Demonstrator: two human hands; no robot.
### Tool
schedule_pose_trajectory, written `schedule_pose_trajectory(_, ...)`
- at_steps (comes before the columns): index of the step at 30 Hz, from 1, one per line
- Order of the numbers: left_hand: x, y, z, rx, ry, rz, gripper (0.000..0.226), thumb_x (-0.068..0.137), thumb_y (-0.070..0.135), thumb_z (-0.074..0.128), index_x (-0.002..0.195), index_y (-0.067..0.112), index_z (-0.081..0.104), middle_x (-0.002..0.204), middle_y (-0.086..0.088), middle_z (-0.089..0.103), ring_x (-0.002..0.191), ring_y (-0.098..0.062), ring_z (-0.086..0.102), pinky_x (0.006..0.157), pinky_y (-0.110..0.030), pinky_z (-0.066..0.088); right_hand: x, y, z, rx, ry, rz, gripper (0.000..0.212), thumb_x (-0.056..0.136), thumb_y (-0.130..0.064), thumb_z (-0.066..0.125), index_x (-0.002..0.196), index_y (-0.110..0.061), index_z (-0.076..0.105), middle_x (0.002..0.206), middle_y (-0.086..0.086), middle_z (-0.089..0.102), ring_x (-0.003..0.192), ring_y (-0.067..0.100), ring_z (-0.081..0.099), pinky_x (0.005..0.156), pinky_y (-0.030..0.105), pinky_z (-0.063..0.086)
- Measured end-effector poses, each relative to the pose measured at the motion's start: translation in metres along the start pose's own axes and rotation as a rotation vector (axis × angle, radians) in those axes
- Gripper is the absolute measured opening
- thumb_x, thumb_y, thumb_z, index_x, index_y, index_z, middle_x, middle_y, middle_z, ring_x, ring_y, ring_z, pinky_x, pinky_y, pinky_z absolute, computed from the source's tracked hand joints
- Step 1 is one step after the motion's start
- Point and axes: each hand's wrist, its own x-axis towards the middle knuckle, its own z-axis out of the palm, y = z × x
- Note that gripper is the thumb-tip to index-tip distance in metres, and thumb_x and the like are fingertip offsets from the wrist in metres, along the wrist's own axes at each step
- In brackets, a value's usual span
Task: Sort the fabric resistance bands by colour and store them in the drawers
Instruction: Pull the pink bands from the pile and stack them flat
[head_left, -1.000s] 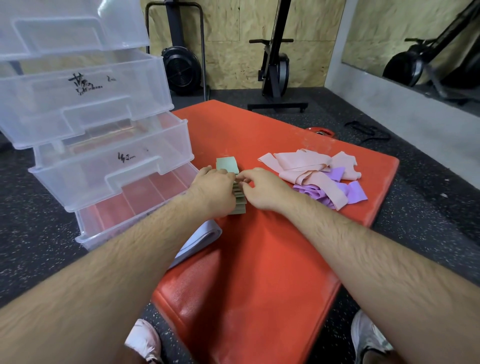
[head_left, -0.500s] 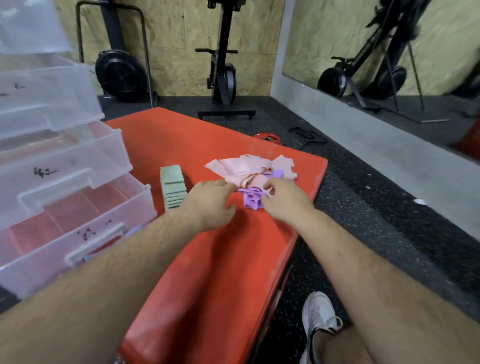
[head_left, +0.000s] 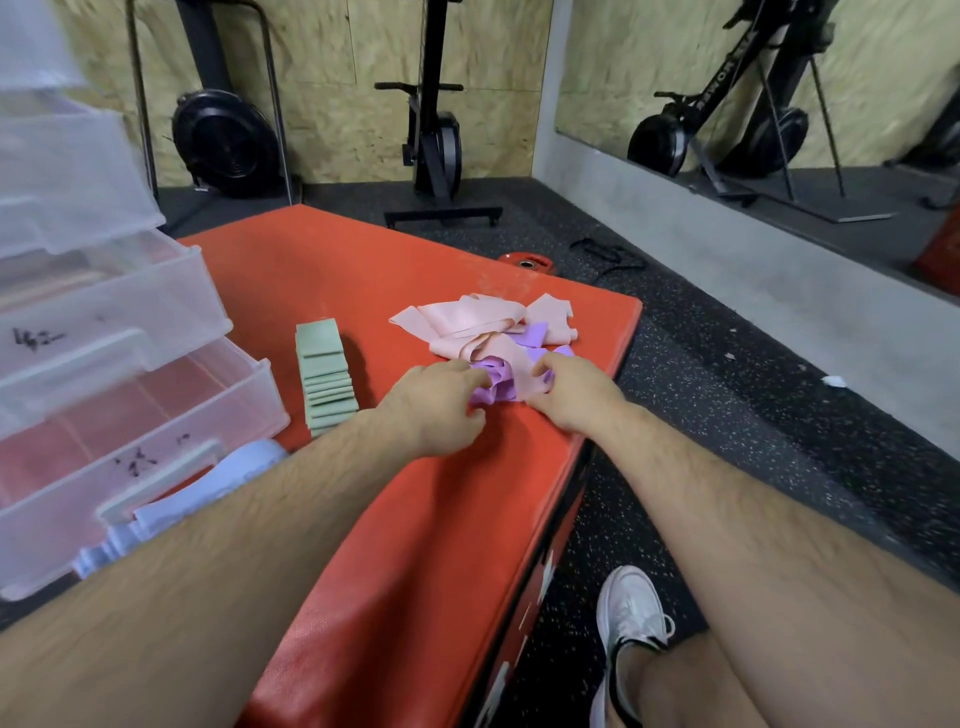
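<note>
Pulling purple band (head_left: 493, 388) free near mat (head_left: 363, 270) right edge: left hand (head_left: 436, 408) pinches it; right hand (head_left: 574, 397) grip unclear. Best pin pink bands (head_left: 478, 325) down.

Four clear plastic drawers (head_left: 130, 322) stand stacked. One stack of folded green fabric bands (head_left: 327, 379) holds around ten, though the exact number is hard to tell. The loose pink fabric bands (head_left: 467, 322) and purple fabric bands (head_left: 498, 387) lie tangled and cannot be counted. There is one pale blue fabric band (head_left: 244, 460), one red padded bench (head_left: 415, 519) and one white shoe (head_left: 628, 608).
</note>
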Motion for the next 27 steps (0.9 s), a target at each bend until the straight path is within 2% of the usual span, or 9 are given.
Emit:
schedule_pose_trajectory(5, 0.006, 0.0, 0.004, -0.047, -0.038, -0.051, 0.038, 0.089, 0.031, 0.053, 0.126, 0.026, 0.057, 0.125, 0.0, 0.055, 0.116, -0.025, 0.055, 0.096, -0.037, 0.043, 0.001, -0.007, 0.008, 0.091, 0.018, -0.018, 0.029, 0.086, -0.021, 0.064, 0.114, -0.024, 0.06, 0.099, -0.005, 0.058, 0.1, 0.021, 0.059, 0.086, 0.034, 0.05)
schedule_pose_trajectory(8, 0.009, 0.002, 0.006, -0.11, -0.018, -0.08, 0.038, 0.088, 0.03, 0.052, 0.125, 0.026, 0.057, 0.124, 0.001, 0.054, 0.112, -0.028, 0.058, 0.097, -0.04, 0.045, 0.002, -0.012, 0.013, 0.104, 0.029, -0.021, 0.026, 0.088, -0.015, 0.059, 0.112, -0.021, 0.066, 0.109, -0.003, 0.065, 0.105, 0.021, 0.061, 0.087, 0.032, 0.051)
schedule_pose_trajectory(11, 0.012, 0.0, 0.007, -0.178, 0.005, -0.09, 0.04, 0.086, 0.027, 0.054, 0.127, 0.024, 0.057, 0.123, 0.0, 0.053, 0.109, -0.029, 0.06, 0.095, -0.043, 0.048, 0.002, -0.014, 0.012, 0.106, 0.059, -0.036, 0.014, 0.089, -0.015, 0.057, 0.09, -0.02, 0.069, 0.101, 0.002, 0.071, 0.097, 0.024, 0.065, 0.082, 0.038, 0.056)
schedule_pose_trajectory(13, 0.013, -0.001, 0.004, -0.228, 0.05, -0.073, 0.044, 0.085, 0.024, 0.058, 0.128, 0.02, 0.056, 0.124, -0.001, 0.053, 0.111, -0.027, 0.059, 0.095, -0.042, 0.048, 0.001, -0.016, 0.007, 0.106, 0.11, -0.091, 0.012, 0.09, -0.018, 0.055, 0.083, -0.024, 0.063, 0.1, 0.003, 0.065, 0.095, 0.026, 0.062, 0.081, 0.039, 0.054)
schedule_pose_trajectory(15, 0.015, 0.0, -0.004, -0.299, 0.128, -0.064, 0.048, 0.086, 0.023, 0.063, 0.132, 0.016, 0.053, 0.128, -0.002, 0.054, 0.109, -0.024, 0.059, 0.095, -0.039, 0.048, -0.002, -0.023, -0.001, 0.121, 0.168, -0.199, 0.009, 0.093, -0.019, 0.056, 0.089, -0.023, 0.062, 0.107, 0.001, 0.057, 0.1, 0.022, 0.053, 0.088, 0.037, 0.047)
schedule_pose_trajectory(19, 0.016, 0.004, -0.026, -0.417, 0.272, -0.054, 0.024, 0.091, 0.027, 0.064, 0.114, 0.021, 0.063, 0.099, 0.009, 0.067, 0.082, -0.007, 0.062, 0.075, -0.026, 0.05, -0.014, -0.049, -0.022, 0.318, 0.247, -0.372, 0.015, 0.095, -0.011, 0.054, 0.088, -0.023, 0.059, 0.102, -0.001, 0.064, 0.097, 0.016, 0.055, 0.09, 0.028, 0.044)
schedule_pose_trajectory(21, 0.014, 0.004, -0.036, -0.424, 0.347, -0.052, 0.013, 0.092, 0.02, 0.061, 0.103, 0.019, 0.067, 0.089, 0.008, 0.069, 0.08, -0.009, 0.062, 0.07, -0.025, 0.047, -0.019, -0.062, -0.028, 0.482, 0.263, -0.347, 0.016, 0.097, -0.009, 0.053, 0.09, -0.022, 0.06, 0.105, 0.001, 0.064, 0.093, 0.007, 0.059, 0.082, 0.018, 0.045)
schedule_pose_trajectory(23, 0.01, 0.003, -0.045, -0.432, 0.42, -0.062, 0.018, 0.09, 0.013, 0.057, 0.102, 0.015, 0.071, 0.091, 0.005, 0.071, 0.084, -0.012, 0.062, 0.074, -0.024, 0.046, -0.023, -0.073, -0.029, 0.679, 0.241, -0.333, 0.015, 0.099, -0.009, 0.055, 0.095, -0.023, 0.059, 0.112, 0.005, 0.062, 0.089, -0.005, 0.062, 0.076, 0.012, 0.049)
schedule_pose_trajectory(27, -0.003, -0.004, -0.066, -0.542, 0.546, -0.119, 0.015, 0.091, 0.014, 0.058, 0.097, 0.017, 0.072, 0.09, 0.009, 0.071, 0.085, -0.006, 0.062, 0.076, -0.015, 0.046, -0.019, -0.092, -0.025, 0.753, 0.204, -0.349, 0.023, 0.095, -0.016, 0.061, 0.098, -0.038, 0.057, 0.106, -0.002, 0.068, 0.1, 0.011, 0.065, 0.089, 0.035, 0.054)
